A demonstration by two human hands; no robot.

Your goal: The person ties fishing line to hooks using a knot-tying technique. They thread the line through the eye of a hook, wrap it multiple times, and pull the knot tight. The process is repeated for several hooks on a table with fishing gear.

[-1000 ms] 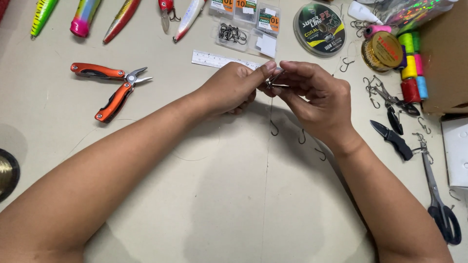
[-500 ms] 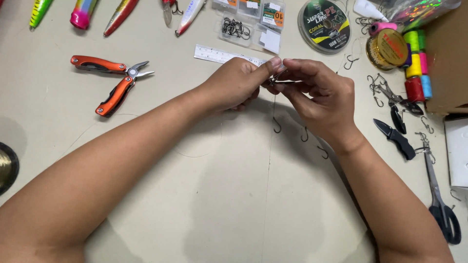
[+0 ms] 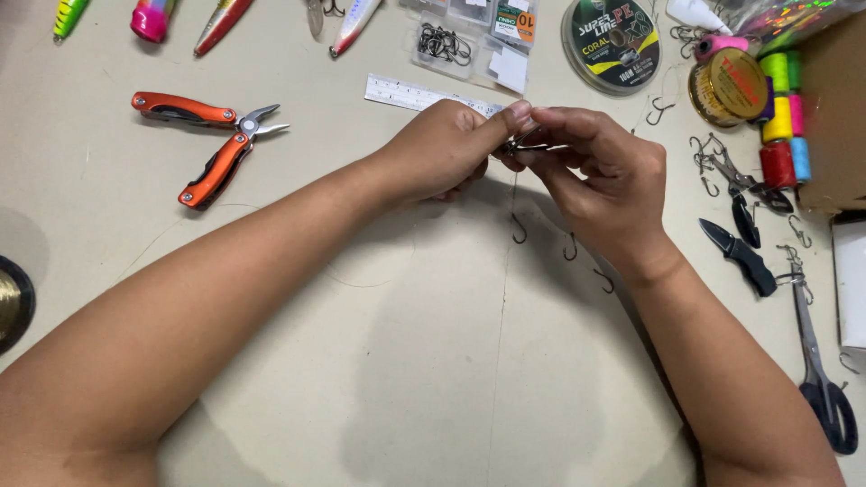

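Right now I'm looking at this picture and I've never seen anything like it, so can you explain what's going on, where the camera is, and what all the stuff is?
The camera sits on a person's head and looks down at their own two bare hands over a beige table. The left hand and right hand meet in the middle, pinching a small metal fishing hook; thin line hangs from it to another hook. Two more loose hooks lie nearby. To the left lie orange pliers; along the top, colourful lures, a bag of hooks and a line spool. On the right are thread spools, a small black knife and scissors.
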